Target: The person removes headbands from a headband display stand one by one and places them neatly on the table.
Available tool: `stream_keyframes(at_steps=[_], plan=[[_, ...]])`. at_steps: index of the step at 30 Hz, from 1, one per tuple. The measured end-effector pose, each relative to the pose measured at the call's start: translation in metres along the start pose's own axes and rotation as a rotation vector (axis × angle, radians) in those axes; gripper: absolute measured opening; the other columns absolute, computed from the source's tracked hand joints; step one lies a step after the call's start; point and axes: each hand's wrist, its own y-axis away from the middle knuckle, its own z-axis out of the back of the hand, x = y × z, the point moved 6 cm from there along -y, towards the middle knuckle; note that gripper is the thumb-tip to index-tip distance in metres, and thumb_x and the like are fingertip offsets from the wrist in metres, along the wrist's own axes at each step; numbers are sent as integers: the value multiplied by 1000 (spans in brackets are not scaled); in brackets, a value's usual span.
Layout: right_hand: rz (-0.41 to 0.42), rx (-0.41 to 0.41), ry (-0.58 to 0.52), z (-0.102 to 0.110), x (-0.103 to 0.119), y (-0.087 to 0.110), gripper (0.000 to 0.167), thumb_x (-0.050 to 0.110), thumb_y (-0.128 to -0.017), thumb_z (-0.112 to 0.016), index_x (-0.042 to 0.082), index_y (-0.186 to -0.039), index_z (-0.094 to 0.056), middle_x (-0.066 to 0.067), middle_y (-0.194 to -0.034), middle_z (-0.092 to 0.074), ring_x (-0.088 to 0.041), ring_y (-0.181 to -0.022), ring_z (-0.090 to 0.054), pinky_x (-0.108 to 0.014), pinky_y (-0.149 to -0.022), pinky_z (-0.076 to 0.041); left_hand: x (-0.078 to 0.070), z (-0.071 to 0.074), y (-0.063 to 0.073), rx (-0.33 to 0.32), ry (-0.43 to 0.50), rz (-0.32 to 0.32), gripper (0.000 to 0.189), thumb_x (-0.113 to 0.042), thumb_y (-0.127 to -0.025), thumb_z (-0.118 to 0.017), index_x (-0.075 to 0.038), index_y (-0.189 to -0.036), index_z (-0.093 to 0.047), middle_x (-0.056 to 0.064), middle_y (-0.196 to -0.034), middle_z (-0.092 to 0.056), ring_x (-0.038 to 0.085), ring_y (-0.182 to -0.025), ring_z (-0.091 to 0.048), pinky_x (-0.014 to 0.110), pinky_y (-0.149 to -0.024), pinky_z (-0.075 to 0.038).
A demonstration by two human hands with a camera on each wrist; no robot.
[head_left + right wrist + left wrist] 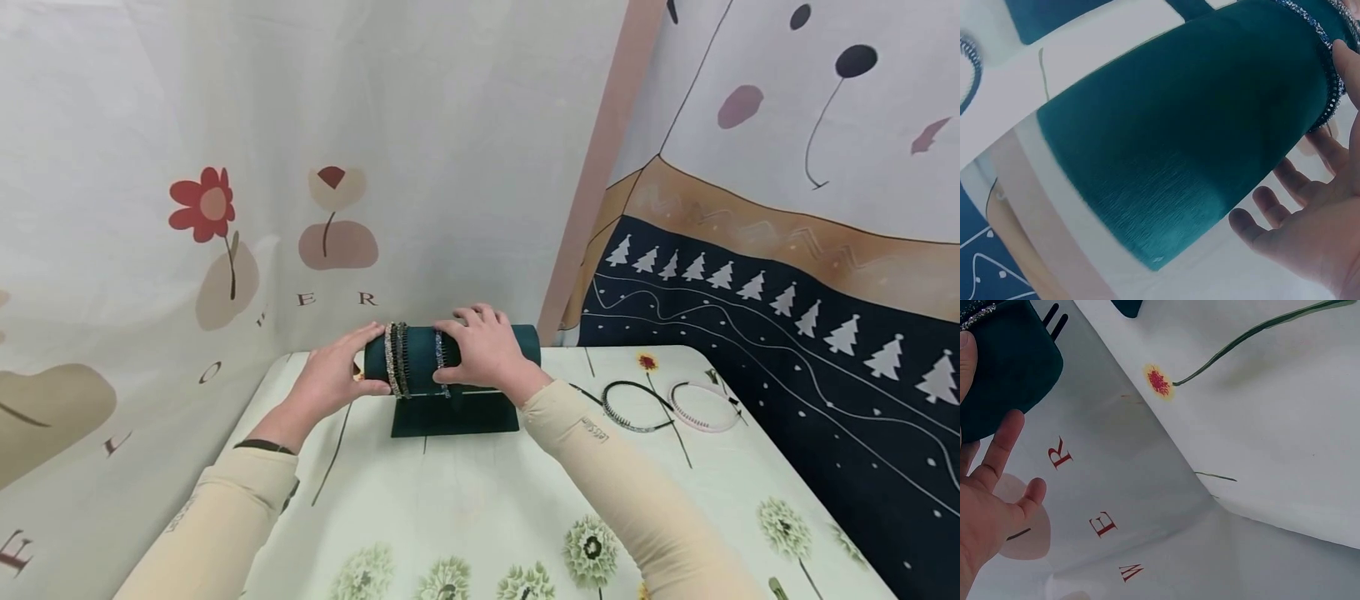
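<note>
A dark green velvet display stand (420, 360), a padded roll on a flat base, stands at the back of the table. At the roll's left end my left hand (326, 379) grips it, thumb in front and index finger on top, right beside a pale sparkly headband (390, 367). Dark glittery headbands (403, 362) sit close against that one. My right hand (483, 350) reaches over the roll and holds a blue sparkly toothed headband (440, 354). In the right wrist view its thumb and index finger are at that headband (1315, 25), with the other fingers spread behind the roll.
On the table (465, 500), to the right of the stand, lie a black toothed headband (637, 429) and a pink one (705, 428). A pale curtain (450, 167) hangs right behind the table, and a dark blue patterned cloth (750, 375) hangs at the right.
</note>
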Motion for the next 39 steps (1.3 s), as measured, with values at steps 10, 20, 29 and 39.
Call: stream_keyframes(at_steps=[10,20,29,39], plan=[[-2,22,-44,3,-29,10,83,69,-89,-75,34,-160,-49,-6,-168,-45,-36,-156,-33,-61,-126,-35,0,1,2,2,-1,0,104,-35,-86,-91,-17,-170,-32,15,-177,-29,41,-118,-68,79,-121,-27],[-28,38,-120,7,-72,26,82,65,-88,-78,33,-159,-52,-7,-167,-47,-39,-155,-33,-62,-123,-36,-1,1,1,1,-3,-6,105,-36,-85,-91,-18,-170,-32,15,-177,-29,42,-128,-64,79,-120,-28],[-45,37,-177,9,-103,41,81,61,-88,-80,31,-158,-53,-9,-166,-49,-39,-154,-35,-63,-123,-37,-2,1,2,-7,-7,-13,104,-35,-86,-91,-16,-170,-32,16,-177,-30,39,-113,-69,79,-120,-28],[-90,59,-280,2,-125,50,82,58,-89,-81,31,-160,-51,-11,-167,-47,-43,-155,-33,-73,-121,-35,-3,1,2,-10,-3,-16,104,-34,-85,-92,-16,-169,-34,17,-176,-32,32,-99,-72,78,-118,-32]])
